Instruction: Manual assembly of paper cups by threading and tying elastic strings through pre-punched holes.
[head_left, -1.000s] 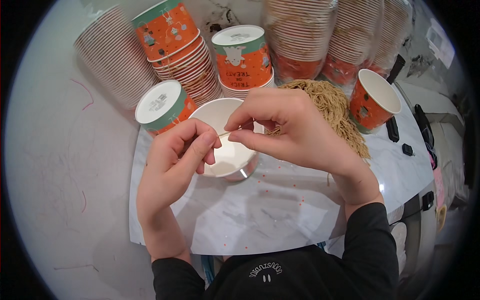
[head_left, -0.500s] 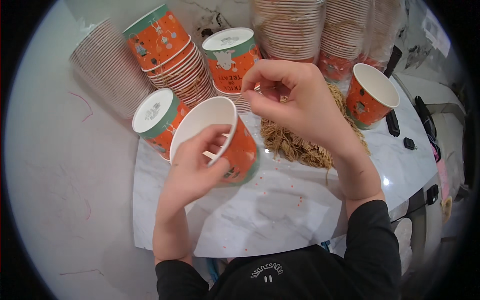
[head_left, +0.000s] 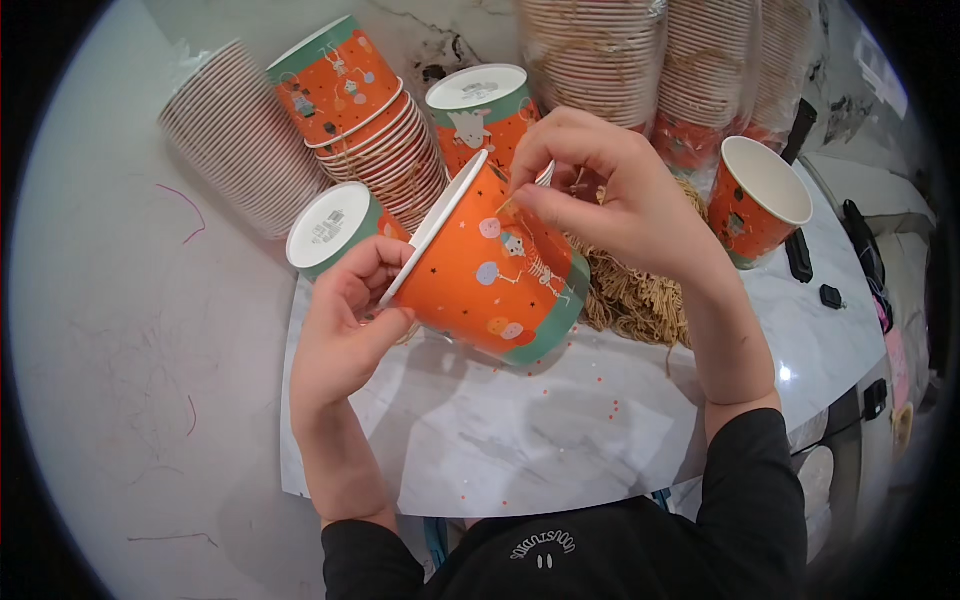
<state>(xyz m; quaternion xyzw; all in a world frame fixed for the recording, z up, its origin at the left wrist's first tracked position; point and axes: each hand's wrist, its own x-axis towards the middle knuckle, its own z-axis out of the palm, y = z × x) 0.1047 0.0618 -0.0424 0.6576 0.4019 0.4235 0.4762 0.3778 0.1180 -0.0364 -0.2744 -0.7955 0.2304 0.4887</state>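
Note:
My left hand (head_left: pixel 342 325) is closed on the white rim of an orange paper bucket (head_left: pixel 470 290) with a green base band and printed skeleton and balloons. The bucket is tilted, its mouth toward the left and its base toward the right. My right hand (head_left: pixel 615 200) pinches a thin tan twine (head_left: pixel 504 205) against the upper side of the bucket, near the rim. Most of that twine is hidden by the fingers. Behind and below my right wrist lies a heap of tan twine (head_left: pixel 640 305).
Stacked orange buckets (head_left: pixel 385 150), an upside-down bucket (head_left: pixel 480 92) and a tipped one (head_left: pixel 335 225) stand behind on the left. Tall wrapped stacks (head_left: pixel 595 60) line the back. A single upright bucket (head_left: pixel 750 215) is at right, near small black devices (head_left: pixel 830 296). Orange specks dot the marble table (head_left: pixel 500 440).
The bucket has turned from its mouth facing me to its printed side facing me. My left hand shifted left along with it; my right hand now holds the twine against the outer wall.

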